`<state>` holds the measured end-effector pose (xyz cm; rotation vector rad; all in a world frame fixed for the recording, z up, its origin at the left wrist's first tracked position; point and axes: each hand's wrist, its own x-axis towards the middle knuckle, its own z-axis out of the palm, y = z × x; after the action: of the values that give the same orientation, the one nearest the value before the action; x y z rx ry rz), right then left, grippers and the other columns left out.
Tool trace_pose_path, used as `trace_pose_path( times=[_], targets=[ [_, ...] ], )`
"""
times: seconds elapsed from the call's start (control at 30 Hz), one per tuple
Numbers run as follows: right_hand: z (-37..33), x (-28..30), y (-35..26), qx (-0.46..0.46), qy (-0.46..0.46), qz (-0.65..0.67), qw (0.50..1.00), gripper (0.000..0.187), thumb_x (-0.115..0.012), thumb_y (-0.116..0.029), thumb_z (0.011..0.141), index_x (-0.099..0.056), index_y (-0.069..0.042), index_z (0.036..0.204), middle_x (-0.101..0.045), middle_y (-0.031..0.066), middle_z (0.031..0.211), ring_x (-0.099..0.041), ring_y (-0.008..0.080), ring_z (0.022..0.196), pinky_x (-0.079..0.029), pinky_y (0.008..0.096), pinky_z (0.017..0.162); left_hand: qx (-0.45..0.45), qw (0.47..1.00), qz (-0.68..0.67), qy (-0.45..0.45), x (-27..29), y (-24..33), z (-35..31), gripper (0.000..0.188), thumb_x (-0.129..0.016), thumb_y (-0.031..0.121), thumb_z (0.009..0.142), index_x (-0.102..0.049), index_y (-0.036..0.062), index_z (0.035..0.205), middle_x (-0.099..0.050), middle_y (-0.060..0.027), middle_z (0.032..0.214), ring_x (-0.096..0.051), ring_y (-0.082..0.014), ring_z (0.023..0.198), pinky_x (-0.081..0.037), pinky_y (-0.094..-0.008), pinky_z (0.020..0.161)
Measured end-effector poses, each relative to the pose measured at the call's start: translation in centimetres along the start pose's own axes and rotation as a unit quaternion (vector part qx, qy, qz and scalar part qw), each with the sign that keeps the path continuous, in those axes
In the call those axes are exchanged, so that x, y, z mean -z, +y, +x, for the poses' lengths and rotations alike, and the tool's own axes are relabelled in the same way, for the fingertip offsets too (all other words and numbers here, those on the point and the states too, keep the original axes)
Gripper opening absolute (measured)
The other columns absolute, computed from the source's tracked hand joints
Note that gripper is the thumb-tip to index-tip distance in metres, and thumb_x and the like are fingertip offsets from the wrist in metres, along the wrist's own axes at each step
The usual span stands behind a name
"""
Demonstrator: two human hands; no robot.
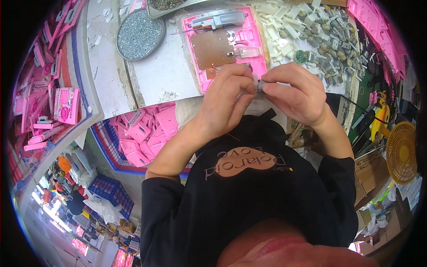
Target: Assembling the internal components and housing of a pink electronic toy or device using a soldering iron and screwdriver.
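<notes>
My two hands meet over the near edge of an open pink plastic housing (262, 42). A brown circuit board (212, 48) lies in it, with a grey plastic part (218, 20) along its far end and thin wires at the side. My right hand (296, 91) pinches a small grey piece (260, 84) between thumb and fingertips. Close beside it, my left hand (229, 95) is closed, fingers curled against the thumb; what it grips is hidden by the fingers. A dark round part (249, 67) shows just past the left fingers.
A round metal tray of small screws (140, 34) stands at the far left. White plastic parts (280, 26) and grey pieces (331, 49) are heaped at the right. Pink casings fill a blue crate (106, 147). A yellow fan (401, 152) is at far right.
</notes>
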<state>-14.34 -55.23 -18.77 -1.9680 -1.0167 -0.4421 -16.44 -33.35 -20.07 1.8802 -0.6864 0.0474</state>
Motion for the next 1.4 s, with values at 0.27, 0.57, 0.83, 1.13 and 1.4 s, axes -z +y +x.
trace_pose_path(
  times=[0.27,0.57,0.83,1.13,1.4],
  targets=[
    [-0.6,-0.2,0.6,-0.085,0.013,0.059,0.995,0.040,-0.085,0.000,0.068,-0.069,-0.005,0.103,-0.071,0.0110,0.092,-0.069,0.0270,0.076,-0.056,0.0337,0.065,0.048,0.994,-0.068,0.073,-0.4,-1.1,-0.8,0.024,-0.073,-0.008,0.082,-0.061,0.0012,0.102,-0.053,-0.0138,0.115,-0.055,-0.0236,0.105,-0.046,-0.0335,0.094],
    [-1.8,0.4,0.5,-0.265,0.017,0.129,0.955,0.031,-0.082,-0.003,0.079,-0.071,-0.001,0.108,-0.073,0.0090,0.095,-0.071,0.0162,0.075,-0.057,0.0270,0.070,0.062,0.992,0.028,0.107,-0.5,-1.7,1.5,0.026,-0.081,0.003,0.076,-0.067,0.0033,0.098,-0.059,-0.0113,0.102,-0.061,-0.0242,0.091,-0.050,-0.0350,0.076],
    [-0.3,3.1,2.6,-0.339,0.067,0.106,0.932,0.030,-0.074,-0.004,0.089,-0.069,-0.003,0.118,-0.074,0.0081,0.104,-0.073,0.0155,0.092,-0.057,0.0279,0.081,-0.040,0.951,0.305,0.040,-1.4,-4.4,4.5,0.023,-0.080,0.027,0.077,-0.071,0.0119,0.092,-0.061,-0.0029,0.098,-0.057,-0.0249,0.093,-0.037,-0.0436,0.087],
    [1.8,-1.1,6.8,-0.182,-0.079,-0.053,0.979,0.026,-0.073,-0.019,0.089,-0.070,-0.009,0.113,-0.060,0.0091,0.140,-0.041,0.0336,0.137,-0.031,0.0458,0.116,-0.026,0.966,0.257,0.029,1.8,-4.5,0.8,0.013,-0.079,0.019,0.076,-0.074,0.0156,0.088,-0.064,0.0001,0.096,-0.058,-0.0243,0.096,-0.038,-0.0423,0.089],
    [2.7,-1.7,6.9,-0.186,-0.131,-0.123,0.966,0.025,-0.072,-0.019,0.088,-0.071,-0.010,0.111,-0.053,0.0101,0.147,-0.039,0.0354,0.136,-0.030,0.0465,0.116,0.034,0.915,0.383,0.122,4.6,-7.7,3.0,0.036,-0.076,0.022,0.079,-0.068,0.0123,0.113,-0.064,-0.0062,0.113,-0.058,-0.0268,0.107,-0.037,-0.0442,0.091]
  ],
)
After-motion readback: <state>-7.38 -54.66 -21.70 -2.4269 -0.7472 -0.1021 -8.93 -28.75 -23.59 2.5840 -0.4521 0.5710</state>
